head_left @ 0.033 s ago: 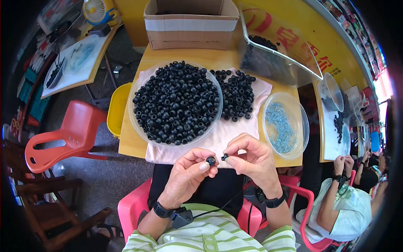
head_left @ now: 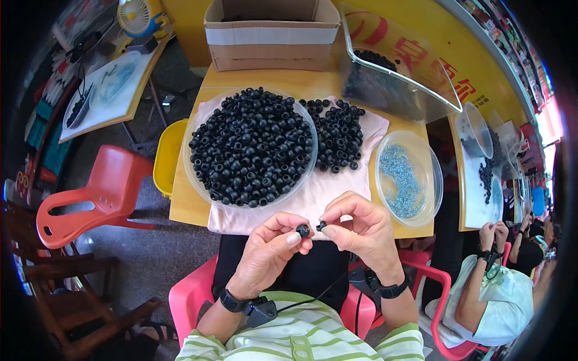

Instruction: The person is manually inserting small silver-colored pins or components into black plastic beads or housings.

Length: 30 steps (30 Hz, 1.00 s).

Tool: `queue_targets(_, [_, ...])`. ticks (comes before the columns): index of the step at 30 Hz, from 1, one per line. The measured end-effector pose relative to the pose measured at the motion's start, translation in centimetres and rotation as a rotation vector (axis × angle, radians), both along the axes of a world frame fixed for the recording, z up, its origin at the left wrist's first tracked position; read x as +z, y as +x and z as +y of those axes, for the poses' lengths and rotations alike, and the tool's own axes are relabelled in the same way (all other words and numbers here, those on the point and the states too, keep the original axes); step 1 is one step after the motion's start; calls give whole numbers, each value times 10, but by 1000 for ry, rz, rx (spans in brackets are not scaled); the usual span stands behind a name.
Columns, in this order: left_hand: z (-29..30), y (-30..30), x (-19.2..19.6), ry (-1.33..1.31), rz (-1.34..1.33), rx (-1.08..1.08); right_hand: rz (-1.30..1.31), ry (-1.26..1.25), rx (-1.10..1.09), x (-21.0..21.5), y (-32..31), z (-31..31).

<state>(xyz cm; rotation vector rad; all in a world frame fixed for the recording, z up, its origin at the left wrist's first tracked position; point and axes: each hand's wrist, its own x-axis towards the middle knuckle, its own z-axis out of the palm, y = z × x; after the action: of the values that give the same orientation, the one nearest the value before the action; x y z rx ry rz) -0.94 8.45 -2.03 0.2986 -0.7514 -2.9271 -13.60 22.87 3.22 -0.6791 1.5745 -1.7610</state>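
Above my lap, my left hand [head_left: 270, 248] pinches a round black bead-like piece [head_left: 303, 230] between thumb and fingers, its hole showing. Just to the right, my right hand [head_left: 359, 231] grips a smaller dark piece [head_left: 321, 226] between thumb and forefinger, close to the first but apart from it. Beyond my hands, a clear round tray [head_left: 312, 165] is heaped with black pieces with holes. More of them form a loose pile [head_left: 340, 135] on a pale pink cloth [head_left: 376, 129]. At the right, a clear tub [head_left: 428, 180] holds many tiny bluish transparent pieces [head_left: 400, 186].
A cardboard box [head_left: 274, 45] and a clear bin [head_left: 409, 90] with black pieces stand at the table's far side. Left are a yellow container [head_left: 168, 156] and a red chair [head_left: 114, 186]. At right, another person [head_left: 481, 295] sits by a second table [head_left: 475, 207].
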Motion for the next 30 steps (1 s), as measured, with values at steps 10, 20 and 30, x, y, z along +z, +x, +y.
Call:
queue_targets(10, [15,3,1,-105,13,57,306,26,-95,-2,13,8])
queue_targets(20, [14,-1,4,-231,46,100,325,94,-112,1,19,4])
queue_targets(30, [11,4,-2,-152,-25,64,319,100,-84,-5,18,7])
